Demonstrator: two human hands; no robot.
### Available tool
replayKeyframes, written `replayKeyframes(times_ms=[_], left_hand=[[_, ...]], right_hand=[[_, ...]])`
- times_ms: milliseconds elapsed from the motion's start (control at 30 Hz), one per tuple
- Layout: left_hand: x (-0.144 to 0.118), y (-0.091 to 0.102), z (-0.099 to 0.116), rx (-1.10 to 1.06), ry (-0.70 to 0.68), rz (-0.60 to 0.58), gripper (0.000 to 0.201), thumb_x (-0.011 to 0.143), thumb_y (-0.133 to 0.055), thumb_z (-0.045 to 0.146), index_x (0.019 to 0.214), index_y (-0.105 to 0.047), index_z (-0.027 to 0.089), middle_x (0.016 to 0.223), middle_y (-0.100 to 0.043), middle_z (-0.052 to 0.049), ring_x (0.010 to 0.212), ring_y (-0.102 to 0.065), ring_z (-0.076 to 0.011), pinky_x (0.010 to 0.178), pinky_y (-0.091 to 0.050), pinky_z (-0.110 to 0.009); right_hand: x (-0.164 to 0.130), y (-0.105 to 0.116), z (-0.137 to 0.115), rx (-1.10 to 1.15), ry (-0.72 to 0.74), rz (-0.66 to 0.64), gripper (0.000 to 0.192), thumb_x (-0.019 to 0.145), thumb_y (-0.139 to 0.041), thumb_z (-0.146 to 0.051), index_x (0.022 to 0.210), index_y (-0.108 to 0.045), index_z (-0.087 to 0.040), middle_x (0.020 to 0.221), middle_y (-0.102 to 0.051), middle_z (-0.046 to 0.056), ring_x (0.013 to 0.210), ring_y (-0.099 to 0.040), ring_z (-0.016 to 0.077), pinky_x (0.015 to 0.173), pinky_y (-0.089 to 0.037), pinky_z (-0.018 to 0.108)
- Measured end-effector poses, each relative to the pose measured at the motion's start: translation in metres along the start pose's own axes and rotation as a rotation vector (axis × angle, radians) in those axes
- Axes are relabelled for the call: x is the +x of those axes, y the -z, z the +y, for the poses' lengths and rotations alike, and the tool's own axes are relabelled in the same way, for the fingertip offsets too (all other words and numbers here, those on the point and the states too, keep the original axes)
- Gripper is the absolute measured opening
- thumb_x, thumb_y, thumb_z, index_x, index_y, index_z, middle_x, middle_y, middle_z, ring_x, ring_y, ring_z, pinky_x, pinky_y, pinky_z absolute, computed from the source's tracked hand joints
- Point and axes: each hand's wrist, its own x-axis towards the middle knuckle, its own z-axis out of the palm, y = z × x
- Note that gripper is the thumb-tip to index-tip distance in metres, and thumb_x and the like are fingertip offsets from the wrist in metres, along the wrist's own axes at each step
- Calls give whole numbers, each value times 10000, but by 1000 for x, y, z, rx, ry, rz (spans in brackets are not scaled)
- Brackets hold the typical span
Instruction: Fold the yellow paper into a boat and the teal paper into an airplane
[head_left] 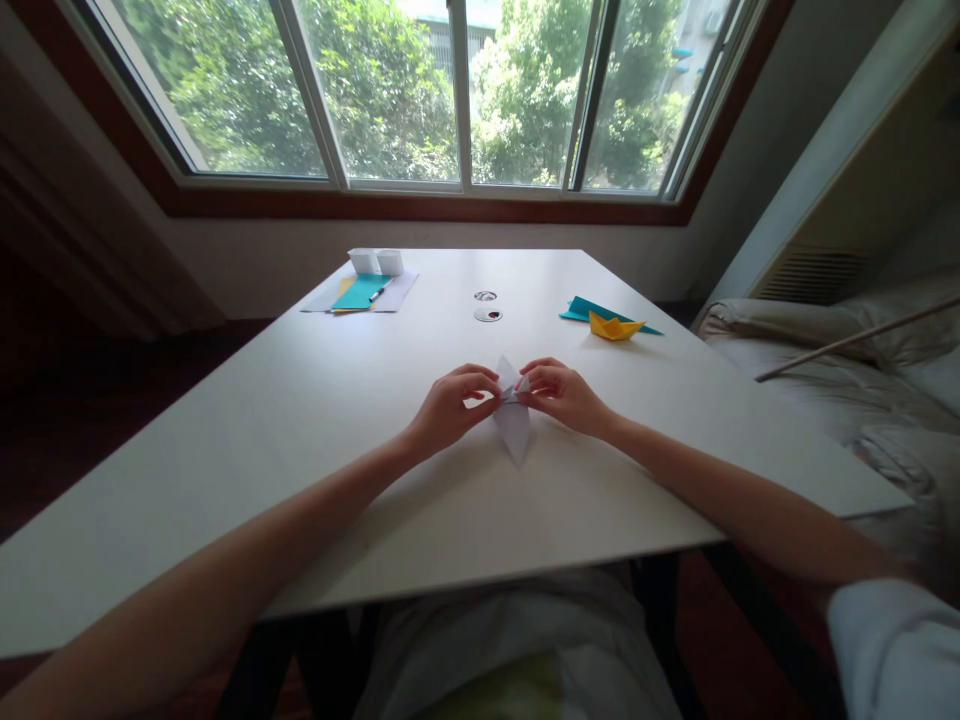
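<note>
On white surface (300,420) below the window, mid-table: white folded paper (514,425) pinched at its top between left hand (450,405) and right hand (562,395), each grip closed on it (point toward the body) — best creased slowly, edges aligned, flattened firmly.

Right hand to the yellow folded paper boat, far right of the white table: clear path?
Probably yes. The right hand pinches the white folded paper with the left hand; bare white table lies between it and the yellow folded paper boat.
</note>
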Motion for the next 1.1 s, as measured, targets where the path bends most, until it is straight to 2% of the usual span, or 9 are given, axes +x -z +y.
replayKeyframes(times_ms=[233,333,433,500,600,733,900,1033,1100], left_hand=[[1,-1,-5,-45,117,-57,148,753,-600,259,839,-619,141,883,-627,-70,793,-606,-156,703,-524,-282],[0,-2,-8,-100,145,-73,201,730,-624,267,890,-591,149,995,-610,-85,862,-603,-174,749,-518,-313],[0,-3,-9,-151,177,-51,219,706,-651,295,853,-581,147,1178,-505,-112,883,-601,-176,768,-512,-326],[0,-3,-7,-221,229,-26,269,679,-680,310,865,-572,148,1208,-465,-112,861,-606,-166,758,-511,-317],[3,-3,-1,-421,404,28,335,686,-684,348,919,-541,155,1083,-529,-82,816,-609,-144,722,-507,-285],[7,-1,10,-664,685,90,375,714,-667,378,963,-512,145,843,-575,-42,660,-588,-103,597,-495,-235],[6,-1,17,-724,750,17,645,624,-743,158,1175,-409,130,726,-601,-18,609,-577,-97,559,-467,-205],[7,-3,17,-673,729,186,701,633,-687,79,1243,-344,132,718,-600,-5,618,-587,-101,586,-484,-222],[8,-3,17,-633,724,274,722,640,-671,70,1262,-312,144,710,-595,3,606,-586,-100,584,-491,-229]], right_hand=[[0,-1,4,-24,-4,-34,240,733,-622,-387,859,-642,-184,980,-541,59,827,-614,162,755,-537,333],[0,-1,6,-23,-17,-34,265,728,-624,-388,892,-641,-180,992,-552,64,819,-618,161,760,-536,338],[1,-2,6,-12,-20,-36,257,724,-630,-376,885,-642,-176,993,-558,64,834,-611,160,771,-531,338],[1,-2,7,-2,-17,-29,241,727,-630,-366,877,-643,-177,984,-565,62,847,-605,160,780,-525,335],[1,-1,7,16,-15,-29,225,734,-623,-364,865,-641,-182,976,-576,59,862,-597,161,786,-514,336],[-1,2,3,-9,6,-111,193,764,-589,-355,843,-640,-186,1026,-568,68,900,-580,167,771,-502,330],[-4,2,-1,-34,22,-167,179,782,-569,-336,895,-627,-210,1119,-520,70,966,-555,170,766,-493,311],[-2,0,1,70,-145,-92,393,754,-607,-363,1108,-513,-221,1141,-525,77,883,-586,150,723,-505,306],[-1,0,2,103,-268,-69,450,734,-628,-390,1124,-504,-203,1071,-572,78,847,-595,151,703,-506,297]])
